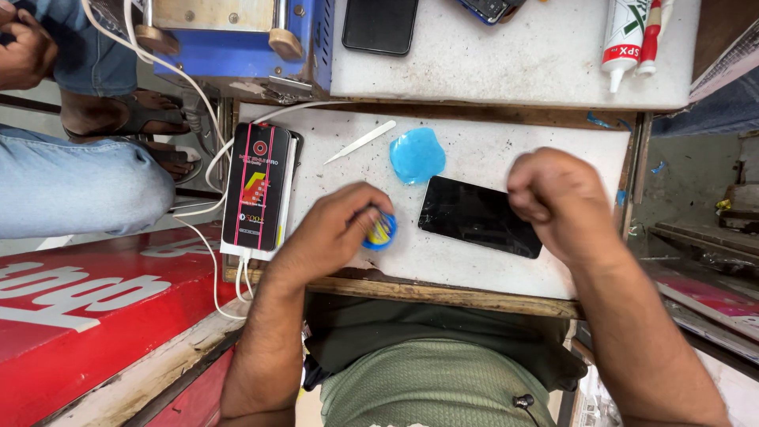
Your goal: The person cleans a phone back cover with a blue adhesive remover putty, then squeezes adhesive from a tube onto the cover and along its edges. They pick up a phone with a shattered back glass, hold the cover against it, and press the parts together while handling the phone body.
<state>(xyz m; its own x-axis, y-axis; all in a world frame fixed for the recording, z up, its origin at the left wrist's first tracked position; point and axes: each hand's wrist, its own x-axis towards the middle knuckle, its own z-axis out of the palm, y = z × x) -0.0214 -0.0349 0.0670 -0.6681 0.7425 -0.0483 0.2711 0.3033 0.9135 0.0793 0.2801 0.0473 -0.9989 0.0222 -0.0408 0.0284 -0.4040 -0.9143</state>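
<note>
My left hand [336, 229] rests on the white worktop [490, 150] with its fingers closed on a small round blue and yellow object [382, 231]. My right hand [557, 194] is curled into a fist at the right end of a black phone [478, 216] that lies screen up on the worktop; I cannot tell whether it holds anything. A blue suction pad [417, 155] lies just beyond the phone. A thin white pry stick [360, 142] lies to its left.
A black, red-striped device [257, 187] with white cables [213, 150] sits at the worktop's left edge. Beyond are a blue machine [237, 47], another black phone [379, 25] and glue tubes [628, 32]. Another person's jeans-clad leg [75, 186] and sandalled feet are at left.
</note>
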